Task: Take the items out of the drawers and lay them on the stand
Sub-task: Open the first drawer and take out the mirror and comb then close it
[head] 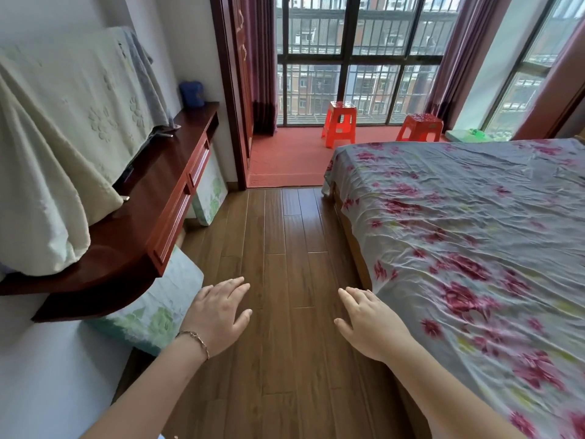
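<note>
Two empty hands, left hand [218, 315] and right hand [368, 324], fingers spread apart, palms down over floor [285, 248], drawers [177, 213] closed on stand [126, 242]

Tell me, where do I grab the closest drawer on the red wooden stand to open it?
Probably by the lower edge of the nearest drawer front on the stand, coming from the floor side with the left hand. No knob shows on its flat panel, so fingers likely hook under the edge.

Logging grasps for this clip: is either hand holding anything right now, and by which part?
Nothing is held. The left hand and right hand are both open, palms down, above the wooden floor.
</note>
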Motion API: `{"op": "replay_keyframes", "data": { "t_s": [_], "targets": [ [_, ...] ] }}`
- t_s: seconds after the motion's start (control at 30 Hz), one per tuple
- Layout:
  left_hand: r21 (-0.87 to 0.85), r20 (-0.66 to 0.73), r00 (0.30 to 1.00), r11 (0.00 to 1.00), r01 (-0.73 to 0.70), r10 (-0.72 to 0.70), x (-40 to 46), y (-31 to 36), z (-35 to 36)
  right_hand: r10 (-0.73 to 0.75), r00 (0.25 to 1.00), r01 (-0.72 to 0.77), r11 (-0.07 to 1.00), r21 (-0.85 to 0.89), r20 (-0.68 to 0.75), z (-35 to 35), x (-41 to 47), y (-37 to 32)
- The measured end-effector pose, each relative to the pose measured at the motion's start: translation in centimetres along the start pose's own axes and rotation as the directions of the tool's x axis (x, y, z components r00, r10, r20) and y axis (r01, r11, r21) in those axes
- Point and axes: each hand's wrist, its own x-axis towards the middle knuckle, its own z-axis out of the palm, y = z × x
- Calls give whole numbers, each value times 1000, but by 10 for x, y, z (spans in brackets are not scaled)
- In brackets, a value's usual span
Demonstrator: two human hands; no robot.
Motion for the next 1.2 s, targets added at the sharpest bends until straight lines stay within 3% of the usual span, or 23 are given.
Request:
{"op": "replay_keyframes", "data": {
  "t_s": [0.27, 0.57, 1.2],
  "targets": [
    [-87, 11, 1000, 996, -18, 19, 82, -40, 13, 42, 998, -42, 999, -2, 40, -3, 88, -5],
    [-73, 59, 998, 997, 7, -3, 155, -56, 31, 58, 995, -60, 998, 22, 84, -10, 168, 14],
    [-9, 56, 983, 984, 178, -177, 364, -50, 46, -191, 982, 191, 978, -80, 7, -69, 404, 130]
  ]
}}
